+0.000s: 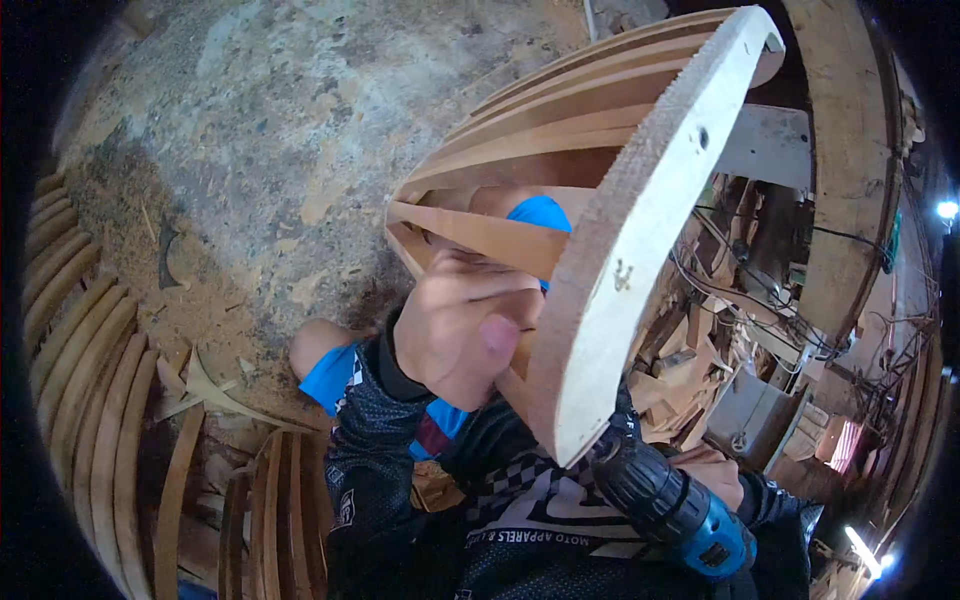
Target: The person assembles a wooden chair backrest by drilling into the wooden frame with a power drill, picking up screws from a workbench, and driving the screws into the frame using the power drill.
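Note:
A curved slatted wooden frame (575, 135) stands tilted in front of my body, its thick pale curved side board (630, 270) facing right. My left hand (460, 320) is closed at the near end of the frame, by a wide slat (485, 235); its fingertips are partly hidden. Low on the right, my right hand (712, 475) is wrapped round a blue and black cordless drill (680, 510). The drill's front end sits close to the lower tip of the side board, and that board hides part of it.
Stacks of curved wooden slats (95, 400) lie on the left, with more slats (285, 510) at lower left. Sawdust covers parts of the rough concrete floor (290, 130). On the right are a heavy timber beam (845, 160), loose cables and a heap of wood offcuts (690, 385).

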A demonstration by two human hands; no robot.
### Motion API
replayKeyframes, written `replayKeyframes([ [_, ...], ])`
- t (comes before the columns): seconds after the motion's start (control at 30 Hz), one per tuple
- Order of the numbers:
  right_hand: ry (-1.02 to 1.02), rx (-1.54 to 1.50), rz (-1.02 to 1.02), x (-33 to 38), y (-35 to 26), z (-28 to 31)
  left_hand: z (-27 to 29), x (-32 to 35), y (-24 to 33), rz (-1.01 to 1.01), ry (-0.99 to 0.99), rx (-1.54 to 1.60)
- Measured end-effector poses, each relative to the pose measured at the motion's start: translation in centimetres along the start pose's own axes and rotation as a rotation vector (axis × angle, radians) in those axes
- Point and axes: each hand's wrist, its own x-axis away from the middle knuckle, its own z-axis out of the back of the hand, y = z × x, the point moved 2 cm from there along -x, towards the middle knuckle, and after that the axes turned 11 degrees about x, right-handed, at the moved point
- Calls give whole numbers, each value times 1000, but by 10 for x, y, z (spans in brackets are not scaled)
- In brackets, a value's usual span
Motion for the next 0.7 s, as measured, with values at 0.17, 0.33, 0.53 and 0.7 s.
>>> replayKeyframes([
  [0.17,89,-95,-35,0,22,-24,-2,3,2,9,4,-17],
  [0.33,59,-129,-31,-5,41,-15,-2,5,4,21,19,-56],
  [0.53,86,-96,1,4,16,-15,-11,5,14,-20,175,-129],
  [0.7,102,-76,-47,4,12,-16,-11,3,11,-17,132,-150],
])
